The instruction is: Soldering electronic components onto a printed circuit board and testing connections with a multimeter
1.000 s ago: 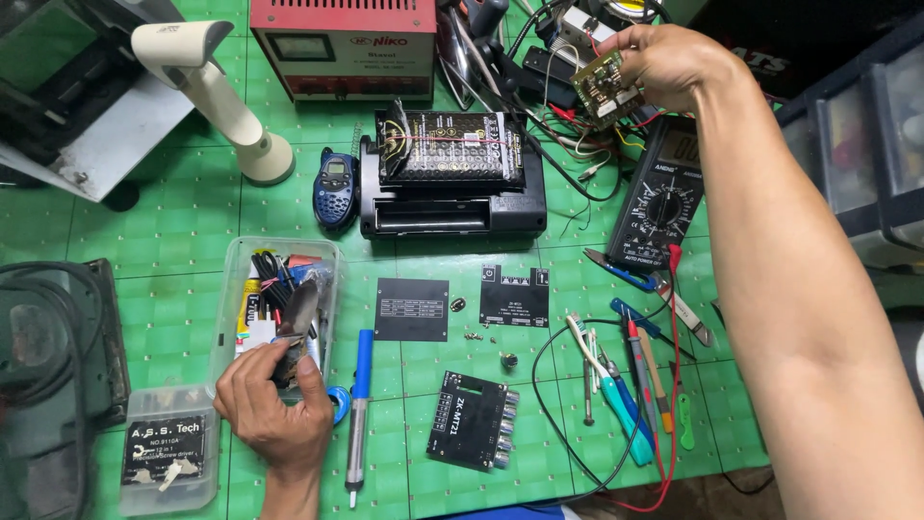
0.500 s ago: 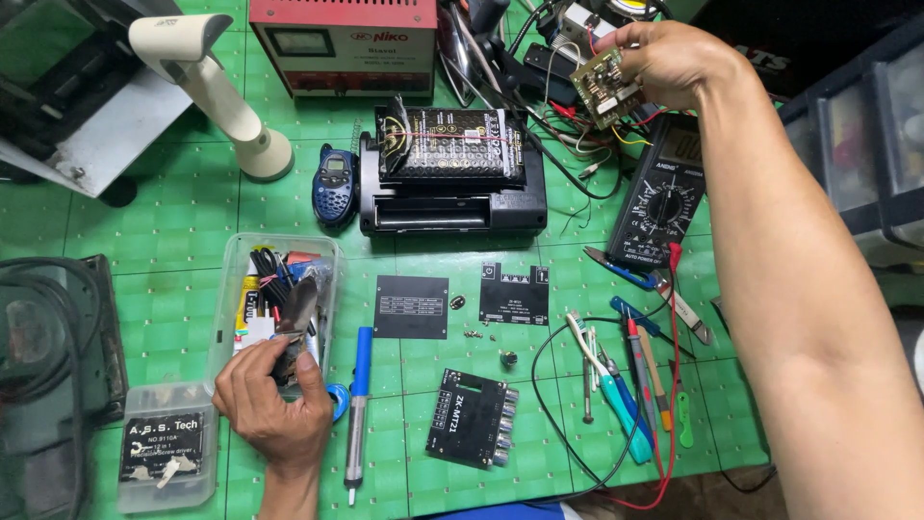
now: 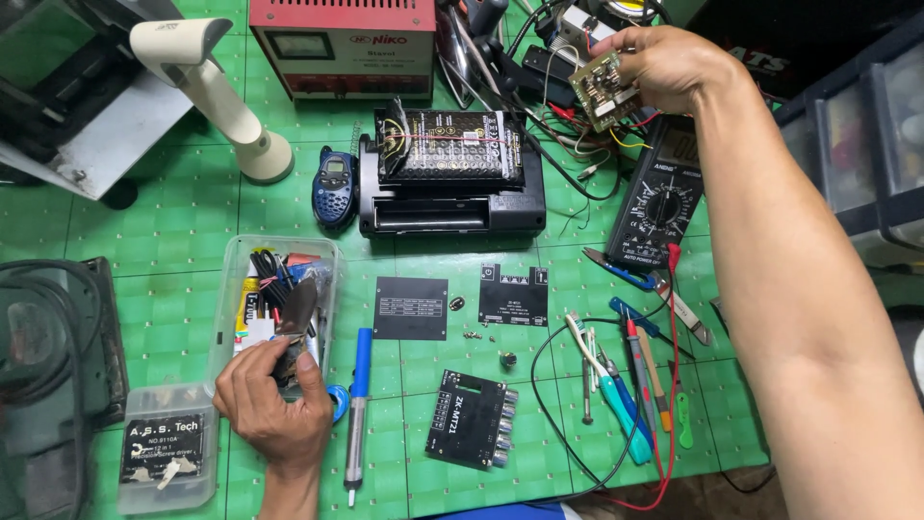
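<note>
- Two hands work over a green cutting mat; at its left edge lie a dark coiled cable and a small clear lidded case
- The left hand rests low on the mat, fingers curled round a dark tool whose tip stands over the clear plastic tray of small parts; a blue-handled screwdriver lies just beside it
- Middle of the mat: a black flat plate, a second black panel and a black amplifier board lie apart, with bare green between them; a black device sits above
- Towards the right edge, tweezers and coloured tools crowd beside a multimeter
- The right hand is raised at the top, fingers pinching a small green circuit board, tilted, above tangled wires
</note>
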